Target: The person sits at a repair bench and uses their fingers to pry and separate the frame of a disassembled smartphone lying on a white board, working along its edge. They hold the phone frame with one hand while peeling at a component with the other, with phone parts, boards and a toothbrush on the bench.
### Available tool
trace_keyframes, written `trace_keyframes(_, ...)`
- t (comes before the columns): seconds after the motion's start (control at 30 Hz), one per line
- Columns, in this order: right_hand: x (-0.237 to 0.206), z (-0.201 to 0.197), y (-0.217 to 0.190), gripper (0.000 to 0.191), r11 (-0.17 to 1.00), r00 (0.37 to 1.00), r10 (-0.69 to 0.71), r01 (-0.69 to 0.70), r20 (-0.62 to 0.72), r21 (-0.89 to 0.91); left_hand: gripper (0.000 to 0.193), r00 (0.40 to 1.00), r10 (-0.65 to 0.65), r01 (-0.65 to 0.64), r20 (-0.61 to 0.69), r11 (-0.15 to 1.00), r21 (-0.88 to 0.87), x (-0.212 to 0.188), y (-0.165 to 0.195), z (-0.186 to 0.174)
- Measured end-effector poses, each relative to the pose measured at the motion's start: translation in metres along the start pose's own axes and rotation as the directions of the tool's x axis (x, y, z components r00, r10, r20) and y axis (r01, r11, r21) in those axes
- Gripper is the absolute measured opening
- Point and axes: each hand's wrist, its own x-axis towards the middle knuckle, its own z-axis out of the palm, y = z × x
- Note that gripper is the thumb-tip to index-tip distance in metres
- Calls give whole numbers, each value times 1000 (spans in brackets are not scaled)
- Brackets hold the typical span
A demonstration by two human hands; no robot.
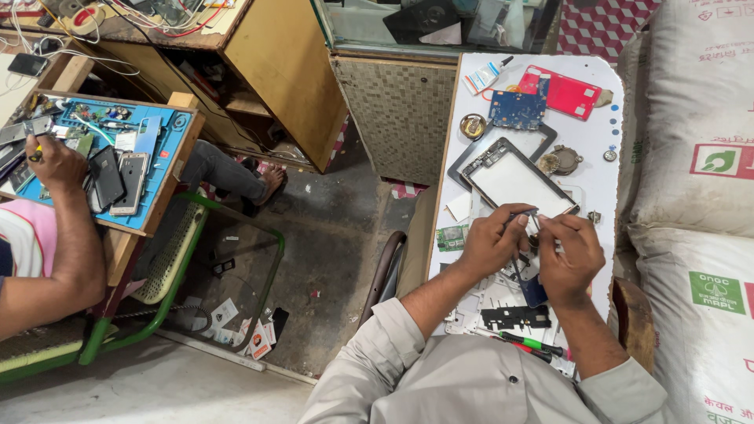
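My left hand (493, 242) and my right hand (569, 256) meet over a white table (601, 177), pinching a small part between them beside an opened tablet frame (514, 179). The right hand grips a thin tool whose tip touches that part. A dark blue piece (534, 291) lies just under my hands. What exactly the left fingers hold is too small to tell.
A blue circuit board (517, 109), a red back cover (562, 91), a black bracket (514, 317) and screwdrivers (532, 346) lie on the white table. White sacks (691, 157) stand at the right. At the left another person's arm (67, 228) works over a blue tray (161, 169) of phones.
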Motion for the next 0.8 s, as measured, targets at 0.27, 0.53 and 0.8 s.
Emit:
trace_keyframes(0.27,1,-1,-2,20,1000,999,-5,4,47,13,37,1000,10,-9,24,999,-35,0,0,-2)
trace_keyframes(0.53,1,-2,-3,21,999,998,-16,14,67,30,40,1000,23,-23,18,999,-32,-1,-4,-1)
trace_keyframes(0.8,0,-1,0,20,999,998,-36,34,55,23,39,999,37,-36,15,999,-24,-1,-7,0)
